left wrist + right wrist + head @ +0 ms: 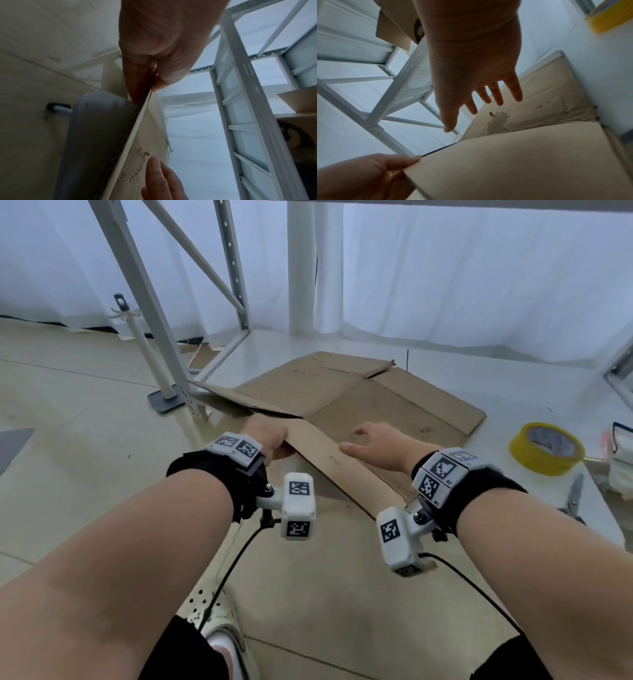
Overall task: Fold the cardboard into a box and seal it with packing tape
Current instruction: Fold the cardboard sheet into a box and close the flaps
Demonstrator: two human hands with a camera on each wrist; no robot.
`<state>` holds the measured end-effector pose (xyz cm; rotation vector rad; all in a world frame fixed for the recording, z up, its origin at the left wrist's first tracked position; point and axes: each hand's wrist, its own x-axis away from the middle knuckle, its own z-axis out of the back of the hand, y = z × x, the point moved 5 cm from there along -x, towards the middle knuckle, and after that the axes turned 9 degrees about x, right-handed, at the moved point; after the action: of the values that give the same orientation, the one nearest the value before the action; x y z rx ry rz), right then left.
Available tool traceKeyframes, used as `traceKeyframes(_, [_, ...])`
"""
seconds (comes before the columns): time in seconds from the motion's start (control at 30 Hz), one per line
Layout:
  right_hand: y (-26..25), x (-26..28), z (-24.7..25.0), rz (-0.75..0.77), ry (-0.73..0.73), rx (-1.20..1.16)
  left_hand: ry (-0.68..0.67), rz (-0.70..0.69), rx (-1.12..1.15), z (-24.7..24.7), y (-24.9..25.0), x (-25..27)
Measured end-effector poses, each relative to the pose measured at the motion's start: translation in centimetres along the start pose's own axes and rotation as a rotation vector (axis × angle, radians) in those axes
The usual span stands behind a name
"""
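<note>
A flattened brown cardboard sheet (346, 395) lies on the floor ahead of me, with several flaps spread out. Its near flap (329, 460) is lifted off the floor. My left hand (267, 436) pinches that flap's left corner, thumb above and fingers below, seen close in the left wrist view (149, 75). My right hand (373, 440) hovers open over the flap and a torn patch (498, 123), fingers spread (488, 97), touching nothing that I can see. A yellow roll of packing tape (546, 448) lies on the floor to the right.
A grey metal shelf frame (137, 285) and a stand with a flat grey base (166, 400) rise at the left. Scissors (575, 498) and a white bag (621, 463) lie at the right. White curtains hang behind. My foot in a pale shoe (219, 621) is below.
</note>
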<state>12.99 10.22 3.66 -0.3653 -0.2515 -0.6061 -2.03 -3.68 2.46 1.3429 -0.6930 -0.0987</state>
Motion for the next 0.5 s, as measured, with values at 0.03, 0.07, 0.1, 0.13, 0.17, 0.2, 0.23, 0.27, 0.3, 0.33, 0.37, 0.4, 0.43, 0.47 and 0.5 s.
traceKeyframes(0.03, [0.7, -0.1, -0.6, -0.018, -0.031, -0.005, -0.035, 0.047, -0.04, -0.9, -0.6, 0.4])
traceKeyframes(0.07, [1.2, 0.0, -1.3, -0.034, -0.07, -0.003, -0.061, 0.056, -0.113, -1.5, -1.1, 0.3])
traceKeyframes(0.1, [1.5, 0.0, -2.0, -0.051, -0.117, 0.006, -0.076, 0.063, -0.179, -2.2, -1.5, 0.5])
traceKeyframes(0.13, [1.9, 0.0, -2.8, -0.066, -0.165, 0.022, -0.081, 0.052, -0.263, -2.7, -2.0, 0.5])
traceKeyframes(0.17, [2.2, 0.0, -3.5, -0.073, -0.198, 0.045, -0.094, 0.063, -0.354, -2.8, -2.2, 0.7])
traceKeyframes(0.2, [2.5, -0.1, -3.9, -0.079, -0.213, 0.067, -0.114, 0.052, -0.49, -2.7, -2.2, 0.4])
traceKeyframes(0.23, [2.8, -0.2, -4.3, -0.086, -0.222, 0.083, -0.138, 0.023, -0.699, -2.6, -2.1, 0.2])
traceKeyframes(0.27, [3.0, -0.3, -4.5, -0.092, -0.234, 0.104, -0.146, -0.035, -0.933, -2.5, -2.0, -0.2])
traceKeyframes(0.3, [3.2, -0.4, -4.6, -0.095, -0.248, 0.145, -0.151, -0.1, -1.145, -2.4, -1.8, -0.5])
traceKeyframes(0.33, [3.4, -0.5, -4.8, -0.098, -0.261, 0.204, -0.157, -0.174, -1.29, -2.6, -1.6, -0.8])
traceKeyframes(0.37, [3.6, -0.7, -5.0, -0.101, -0.266, 0.264, -0.184, -0.256, -1.373, -3.1, -1.5, -0.9])
traceKeyframes(0.4, [3.8, -0.8, -5.2, -0.1, -0.259, 0.306, -0.237, -0.328, -1.404, -3.8, -1.3, -0.8])
traceKeyframes(0.43, [3.9, -1.0, -5.3, -0.099, -0.248, 0.326, -0.306, -0.385, -1.409, -4.4, -1.4, -0.7])
traceKeyframes(0.47, [4.0, -1.1, -5.4, -0.102, -0.235, 0.331, -0.38, -0.423, -1.416, -4.9, -1.6, -0.7])
traceKeyframes(0.5, [4.1, -1.2, -5.5, -0.117, -0.222, 0.326, -0.452, -0.442, -1.447, -5.3, -2.1, -0.8])
